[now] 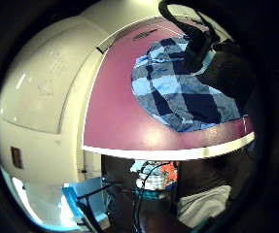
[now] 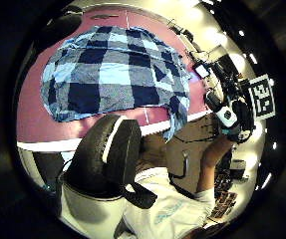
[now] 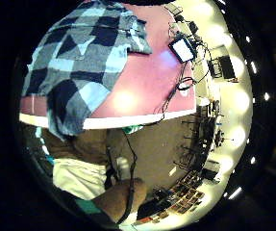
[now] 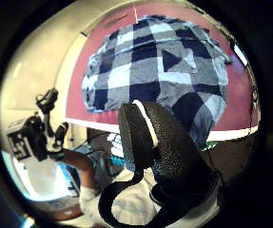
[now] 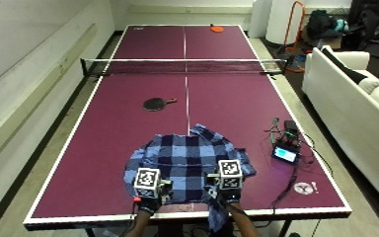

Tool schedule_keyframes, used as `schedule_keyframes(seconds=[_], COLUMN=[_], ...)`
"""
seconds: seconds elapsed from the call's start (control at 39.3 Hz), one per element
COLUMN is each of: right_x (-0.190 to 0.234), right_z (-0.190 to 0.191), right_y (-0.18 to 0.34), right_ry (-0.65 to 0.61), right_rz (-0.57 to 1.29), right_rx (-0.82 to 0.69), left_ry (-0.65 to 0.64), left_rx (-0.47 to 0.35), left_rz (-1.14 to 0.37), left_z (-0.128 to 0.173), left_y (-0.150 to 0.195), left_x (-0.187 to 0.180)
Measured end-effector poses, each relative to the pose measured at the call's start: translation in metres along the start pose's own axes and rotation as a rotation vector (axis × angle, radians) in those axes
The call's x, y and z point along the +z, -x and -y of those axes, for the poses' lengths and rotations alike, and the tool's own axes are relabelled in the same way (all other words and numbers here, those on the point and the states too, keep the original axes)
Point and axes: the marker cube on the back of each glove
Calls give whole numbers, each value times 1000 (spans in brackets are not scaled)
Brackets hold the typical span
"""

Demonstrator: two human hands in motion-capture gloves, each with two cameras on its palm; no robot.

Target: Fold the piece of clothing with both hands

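Both your hands, left hand (image 5: 149, 196) and right hand (image 5: 223, 190), sit at the shirt (image 5: 188, 165) by the table's (image 5: 110, 148) near edge; you are starting. Its length runs away from you, one part overhanging. Palm views don't show whether your fingers grip; pinch the near hem next.

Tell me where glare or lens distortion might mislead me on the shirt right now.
Right little finger side palm view: bright glare patches on the table beside the plaid shirt. All palm views: wide-angle bending curves the table edge. Outside view: shirt evenly lit, undistorted.
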Motion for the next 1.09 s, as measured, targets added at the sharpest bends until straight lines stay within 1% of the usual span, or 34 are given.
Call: schedule_keyframes(seconds=[0.1, 0.2, 0.31, 0.53, 0.66, 0.79, 0.97, 1.09], right_x=[1, -5, 1, 9, 23, 39, 72, 97], right_z=[1, -4, -1, -1, 4, 5, 1, 2], right_y=[-1, 0, -1, -5, -9, -9, -1, -2], right_ry=[3, 4, -5, 2, -4, 12, 143, 189], right_rz=[-17, -38, -34, -24, -29, -43, 1, -66], right_rx=[12, 17, 10, 18, 39, 40, -36, -45], left_ry=[1, 18, 10, 33, 36, 45, 157, 244], left_rx=[-6, -13, -6, 0, -1, 7, 16, 14], left_rz=[16, 20, 9, 22, 20, 33, 41, 82], left_z=[3, -2, -3, 3, 6, 13, 6, 4], left_y=[5, 4, 0, 3, 4, 7, 8, 21], left_x=[6, -1, -3, 14, 25, 49, 82, 118])
